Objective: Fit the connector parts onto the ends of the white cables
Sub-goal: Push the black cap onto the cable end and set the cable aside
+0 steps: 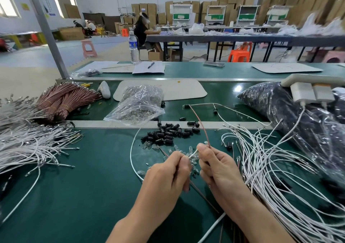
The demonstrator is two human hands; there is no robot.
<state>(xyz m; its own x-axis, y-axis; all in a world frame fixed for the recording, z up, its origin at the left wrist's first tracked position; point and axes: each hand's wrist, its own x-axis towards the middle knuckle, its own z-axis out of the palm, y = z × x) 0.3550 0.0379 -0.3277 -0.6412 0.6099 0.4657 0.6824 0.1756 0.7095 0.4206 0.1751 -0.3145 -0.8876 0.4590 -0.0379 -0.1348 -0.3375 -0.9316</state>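
White cable (193, 154) spans the small gap between the two hands, low in the middle of my view and just above the green surface (93, 186). The left hand (168, 172) has its grip pinched on the cable's tip, fingers curled. I cannot tell whether a connector part sits inside that pinch, because the fingers hide it. The right hand (214, 165) pinches the same cable a little further back, together with a reddish-brown wire (202, 129) that arcs up and away from it. Just beyond the fingertips lie scattered clear bulbs (174, 148), then a loose heap of black connector parts (168, 133). A fan of loose white cables (270, 158) lies to the right, and a denser white bundle (24, 145) to the left. I judge the fitting step is in hand, with one end being readied or pushed home. Next I would want the tip held straight, a part lined up squarely, and firm pressure along the cable without kinking it.
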